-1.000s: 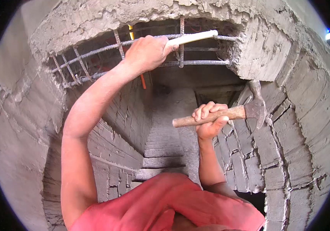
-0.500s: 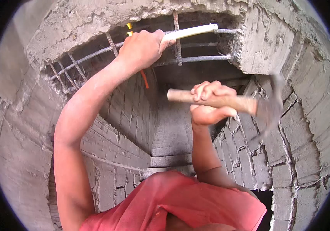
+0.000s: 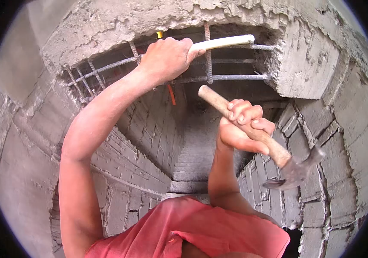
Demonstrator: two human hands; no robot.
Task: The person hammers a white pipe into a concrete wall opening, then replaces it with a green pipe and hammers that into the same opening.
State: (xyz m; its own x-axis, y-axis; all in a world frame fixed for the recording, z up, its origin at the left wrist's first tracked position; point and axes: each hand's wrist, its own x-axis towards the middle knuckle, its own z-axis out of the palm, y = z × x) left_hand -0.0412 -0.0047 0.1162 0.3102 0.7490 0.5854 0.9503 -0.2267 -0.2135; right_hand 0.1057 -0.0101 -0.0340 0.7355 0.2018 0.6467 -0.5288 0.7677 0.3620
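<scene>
While the left hand [image 3: 167, 58] wraps tight around 1 end of the white stick [image 3: 225, 42] up by the metal bars [image 3: 235, 78], the right hand [image 3: 242, 129] squeezes the hammer [image 3: 278, 153], whose head hangs low to the right.

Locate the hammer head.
In the head view, the hammer head hangs low on the right, below the right hand, beside the block wall.

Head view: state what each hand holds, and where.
Left hand grips a pale rod by its rear end; right hand grips a hammer mid-handle, head down.
</scene>
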